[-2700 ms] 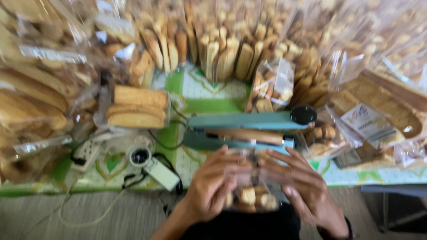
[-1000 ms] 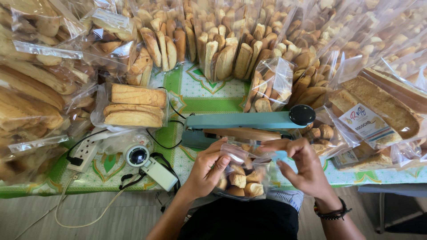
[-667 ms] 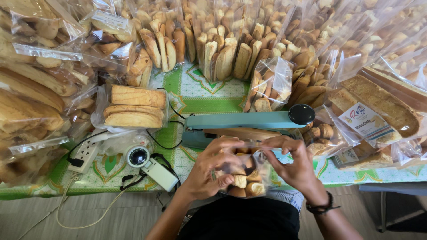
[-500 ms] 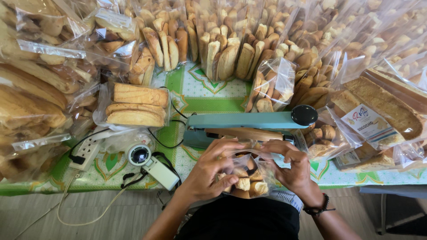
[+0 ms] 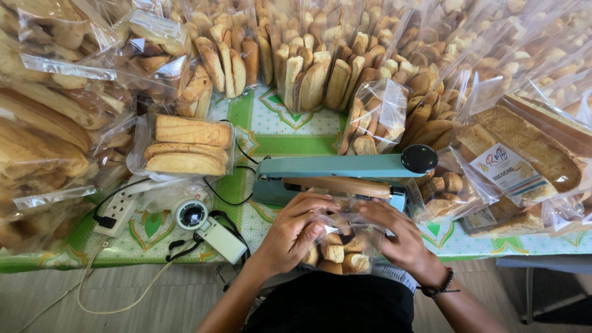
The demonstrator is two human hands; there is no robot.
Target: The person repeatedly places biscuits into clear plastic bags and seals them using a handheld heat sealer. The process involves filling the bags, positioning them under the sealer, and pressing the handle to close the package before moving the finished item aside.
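Note:
A clear plastic bag of small toasted bread pieces [image 5: 338,250] sits between both my hands at the table's near edge. My left hand [image 5: 295,233] grips its left side, fingers curled over the top. My right hand [image 5: 394,233] holds its right side. The bag's open top lies at the front of a teal heat sealer [image 5: 345,168], whose arm with a black knob [image 5: 419,159] is raised. The bag's mouth is partly hidden by my fingers.
Bags of sliced toasted bread crowd the back and both sides of the green-patterned tablecloth [image 5: 271,129]. A bag of flat biscuits [image 5: 185,147] lies left of the sealer. A white power strip [image 5: 120,206], a round white device [image 5: 192,214] and cables lie at front left.
My hands have closed in on the bag and moved its top up toward the sealer; my right hand came down from the sealer arm onto the bag.

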